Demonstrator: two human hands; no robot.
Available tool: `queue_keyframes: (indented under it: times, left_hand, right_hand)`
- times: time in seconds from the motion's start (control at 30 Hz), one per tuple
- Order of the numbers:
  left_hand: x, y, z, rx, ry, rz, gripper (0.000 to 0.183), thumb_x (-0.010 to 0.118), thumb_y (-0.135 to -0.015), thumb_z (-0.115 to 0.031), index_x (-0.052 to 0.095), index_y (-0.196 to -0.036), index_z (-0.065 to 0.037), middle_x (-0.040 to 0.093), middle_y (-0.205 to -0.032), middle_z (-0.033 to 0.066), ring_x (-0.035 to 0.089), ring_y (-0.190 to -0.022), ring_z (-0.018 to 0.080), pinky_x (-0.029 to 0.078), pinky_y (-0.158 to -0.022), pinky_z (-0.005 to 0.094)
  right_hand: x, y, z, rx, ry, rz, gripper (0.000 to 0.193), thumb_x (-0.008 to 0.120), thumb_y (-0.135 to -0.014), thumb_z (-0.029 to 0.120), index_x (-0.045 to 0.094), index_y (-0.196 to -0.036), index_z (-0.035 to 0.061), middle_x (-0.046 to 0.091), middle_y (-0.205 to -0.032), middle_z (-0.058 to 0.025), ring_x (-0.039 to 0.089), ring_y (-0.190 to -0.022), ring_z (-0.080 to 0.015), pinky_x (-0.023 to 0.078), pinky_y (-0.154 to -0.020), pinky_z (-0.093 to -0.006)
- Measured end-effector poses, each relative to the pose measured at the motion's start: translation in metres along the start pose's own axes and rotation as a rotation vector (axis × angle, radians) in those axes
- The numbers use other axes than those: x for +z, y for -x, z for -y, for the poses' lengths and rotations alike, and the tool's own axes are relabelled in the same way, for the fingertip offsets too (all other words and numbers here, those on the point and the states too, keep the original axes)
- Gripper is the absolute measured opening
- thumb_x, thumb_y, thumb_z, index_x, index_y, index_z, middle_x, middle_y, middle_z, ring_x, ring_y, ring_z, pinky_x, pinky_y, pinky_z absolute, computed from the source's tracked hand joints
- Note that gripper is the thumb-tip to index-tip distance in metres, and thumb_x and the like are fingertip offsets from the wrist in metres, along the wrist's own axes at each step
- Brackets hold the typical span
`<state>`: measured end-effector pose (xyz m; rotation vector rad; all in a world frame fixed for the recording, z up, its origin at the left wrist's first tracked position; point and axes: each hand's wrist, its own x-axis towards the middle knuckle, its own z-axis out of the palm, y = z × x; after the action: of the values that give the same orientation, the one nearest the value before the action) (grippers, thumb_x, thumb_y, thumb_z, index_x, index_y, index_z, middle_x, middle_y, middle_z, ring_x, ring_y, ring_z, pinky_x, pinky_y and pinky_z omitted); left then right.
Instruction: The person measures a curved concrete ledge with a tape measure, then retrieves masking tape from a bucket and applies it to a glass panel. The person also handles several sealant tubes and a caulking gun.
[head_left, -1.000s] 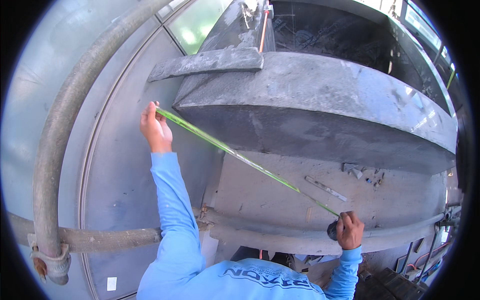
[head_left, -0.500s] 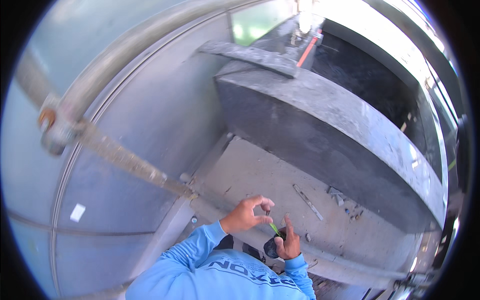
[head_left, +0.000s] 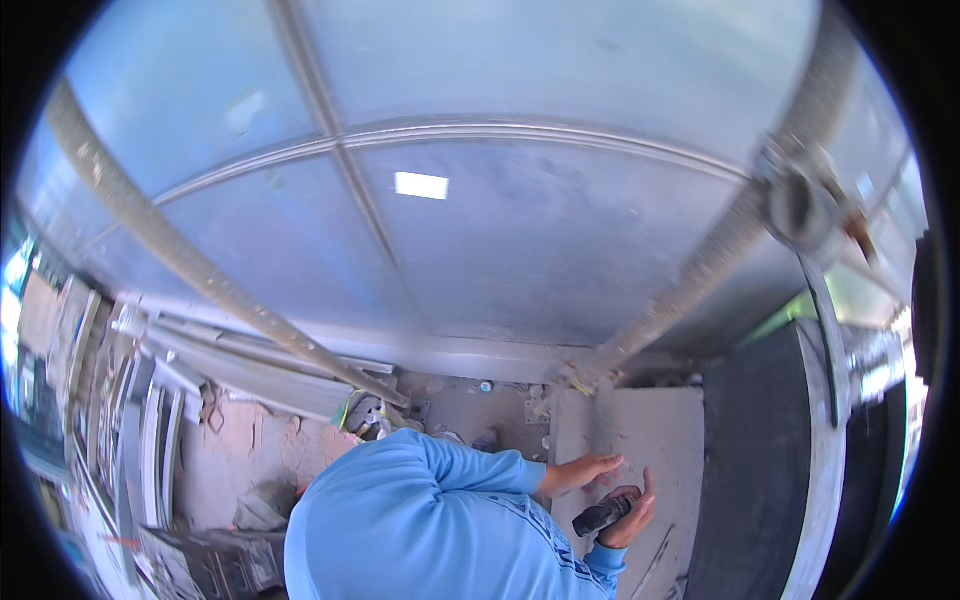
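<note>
My right hand holds a black, rounded thing, which looks like a tape measure, in the palm, with its index finger stretched out. Just left of it, my left hand has its fingers extended toward the right hand and holds nothing that I can see. A small gap lies between the two hands. Both are above a pale, dusty slab at the lower right. Light blue sleeves cover my arms.
Metal scaffold poles cross before large grey-blue panels; a pipe clamp sits on the right pole. A dark block wall stands at right. Long planks and metal profiles lie at left, near a grey bag.
My view has swung left toward the panels. A yellow-green strip between the left fingers and the black thing no longer shows. The left fingers have straightened from a pinch.
</note>
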<state>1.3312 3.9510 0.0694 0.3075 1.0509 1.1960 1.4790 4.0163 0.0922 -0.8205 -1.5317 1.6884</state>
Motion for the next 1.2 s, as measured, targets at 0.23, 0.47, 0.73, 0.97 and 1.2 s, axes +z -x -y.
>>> queue_keyframes:
  times: [0.23,0.47,0.73,0.97,1.2]
  left_hand:
    - [-0.072,0.030,-0.033,0.254,0.328,0.298,0.061,0.048,-0.096,-0.055,0.045,-0.142,-0.015,0.055,-0.133,0.0061,0.053,-0.119,0.0146,0.044,-0.097,0.0338]
    - [-0.168,0.098,-0.014,0.081,0.681,-0.164,0.050,0.062,-0.086,-0.059,0.065,-0.110,-0.016,0.066,-0.109,0.0018,0.063,-0.095,0.0167,0.050,-0.084,0.0419]
    - [-0.298,0.197,0.189,-0.666,-0.468,-1.136,0.073,0.062,-0.076,-0.061,0.064,-0.122,-0.004,0.059,-0.128,0.0222,0.056,-0.119,0.0396,0.041,-0.103,0.0456]
    - [-0.144,0.329,0.338,-1.037,0.125,-1.231,0.068,0.068,-0.073,-0.060,0.069,-0.114,-0.006,0.065,-0.122,0.0157,0.061,-0.115,0.0324,0.049,-0.093,0.0368]
    - [-0.025,0.267,0.428,-1.053,0.354,-1.461,0.089,0.065,-0.071,-0.067,0.057,-0.127,0.002,0.060,-0.127,0.0225,0.058,-0.118,0.0347,0.046,-0.100,0.0404]
  right_hand:
    - [0.122,-0.053,0.017,-0.368,0.418,0.123,0.048,0.049,-0.099,0.029,0.047,-0.128,-0.0104,0.059,-0.091,-0.0137,0.056,-0.079,-0.0196,0.046,-0.078,-0.0364]
    - [0.182,-0.060,-0.010,-0.294,0.570,0.341,0.046,0.057,-0.094,0.019,0.048,-0.133,-0.0033,0.048,-0.121,-0.0166,0.055,-0.088,-0.0206,0.046,-0.075,-0.0338]
    - [0.224,-0.075,-0.017,-0.433,0.547,0.933,0.046,0.064,-0.087,0.011,0.051,-0.129,-0.0023,0.048,-0.124,-0.0161,0.056,-0.089,-0.0219,0.047,-0.073,-0.0340]
    - [0.252,-0.082,-0.016,-0.585,0.493,1.159,0.046,0.065,-0.085,0.009,0.052,-0.128,-0.0026,0.051,-0.120,-0.0159,0.056,-0.088,-0.0223,0.047,-0.074,-0.0341]
    - [0.245,-0.070,-0.051,-0.430,0.551,1.314,0.046,0.066,-0.085,0.010,0.053,-0.127,-0.0031,0.051,-0.120,-0.0150,0.055,-0.086,-0.0212,0.047,-0.074,-0.0328]
